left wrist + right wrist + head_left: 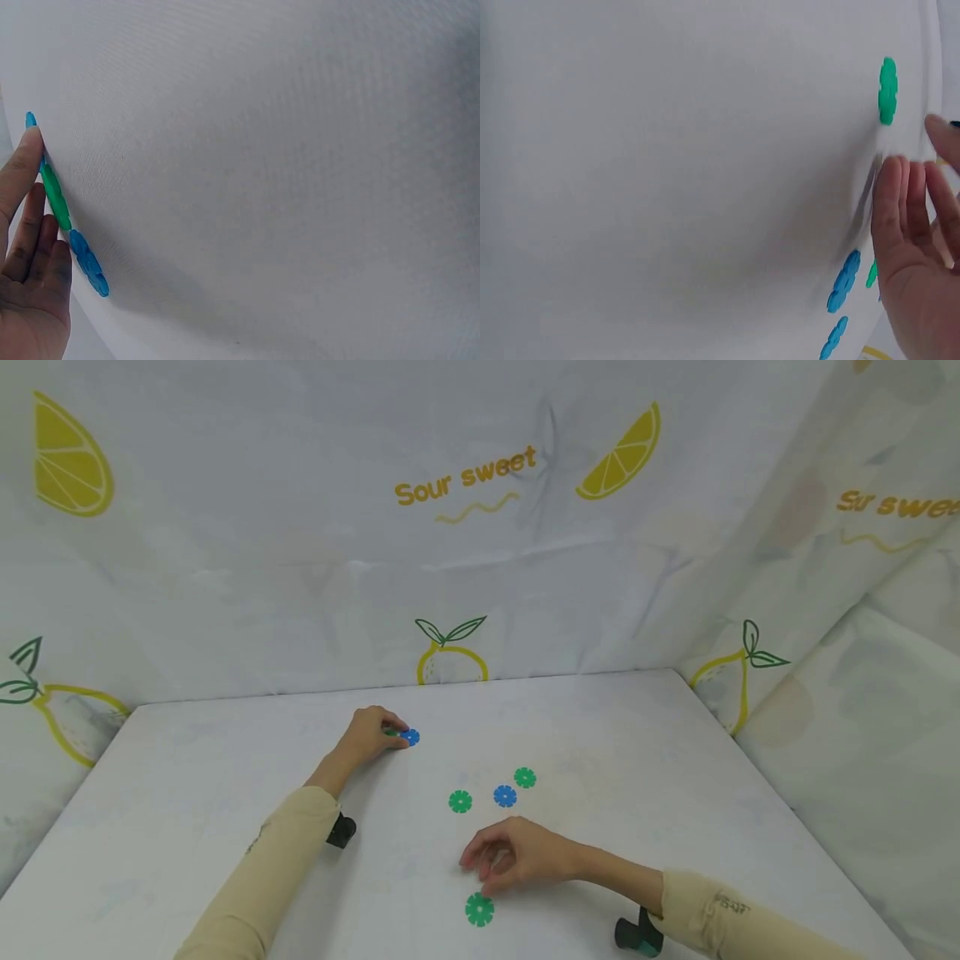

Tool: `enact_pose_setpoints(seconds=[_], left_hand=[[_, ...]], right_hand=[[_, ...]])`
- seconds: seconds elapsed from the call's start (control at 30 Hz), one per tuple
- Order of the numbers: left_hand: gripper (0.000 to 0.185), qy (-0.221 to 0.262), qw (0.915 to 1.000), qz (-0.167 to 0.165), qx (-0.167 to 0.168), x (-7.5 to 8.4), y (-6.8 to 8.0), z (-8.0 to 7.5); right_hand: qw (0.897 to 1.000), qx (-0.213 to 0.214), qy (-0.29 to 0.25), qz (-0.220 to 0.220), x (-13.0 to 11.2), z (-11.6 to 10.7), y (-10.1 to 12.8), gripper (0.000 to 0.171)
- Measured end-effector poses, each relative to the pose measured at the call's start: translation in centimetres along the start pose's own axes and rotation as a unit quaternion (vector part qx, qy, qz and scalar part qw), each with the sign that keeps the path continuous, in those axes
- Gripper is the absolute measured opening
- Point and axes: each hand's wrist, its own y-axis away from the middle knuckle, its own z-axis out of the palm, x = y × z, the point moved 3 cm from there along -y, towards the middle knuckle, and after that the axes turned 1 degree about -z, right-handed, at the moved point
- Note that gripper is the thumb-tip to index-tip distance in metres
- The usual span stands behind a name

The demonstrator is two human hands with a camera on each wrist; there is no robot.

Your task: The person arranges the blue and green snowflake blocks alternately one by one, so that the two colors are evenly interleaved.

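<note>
White cloth printed with lemons and pears hangs behind and beside a white table (187, 777). Farthest left on it, the left hand (367, 737) rests with its fingers curled on a small cluster of snowflake discs, a blue disc (409, 737) sticking out past the fingertips and a green one partly hidden under them. Right of that cluster, nearer the person, lie a green disc (460, 802), a second blue disc (505, 796) and another green disc (525, 777), close together but apart. Below these three, the right hand (517, 858) hovers with loosely bent fingers, holding nothing, just above a lone green disc (479, 910).
</note>
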Motion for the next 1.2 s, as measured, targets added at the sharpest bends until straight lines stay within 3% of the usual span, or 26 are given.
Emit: enact_pose_setpoints(seconds=[0.13,0.27,0.53,0.8,1.2], left_hand=[[0.026,0.001,1.0,0.0,0.001,0.0,0.1,-0.1],[0.026,0.003,1.0,-0.002,0.001,0.0,0.0,-0.1],[0.026,-0.003,1.0,-0.006,-0.003,0.1,0.0,-0.2],[0.026,-0.005,1.0,0.006,-0.003,0.0,-0.2,-0.1],[0.026,-0.002,1.0,-0.001,-0.002,0.1,0.1,-0.1]], right_hand=[[0.995,0.079,0.065,0.012,0.0,0.7,1.2,0.032],[0.987,0.109,0.115,0.002,-0.1,1.4,2.0,0.034],[0.977,0.079,0.185,-0.068,0.3,1.5,2.2,0.033],[0.971,0.036,0.225,-0.077,0.6,1.4,1.5,0.032],[0.969,0.021,0.232,-0.084,0.3,1.5,1.4,0.027]])
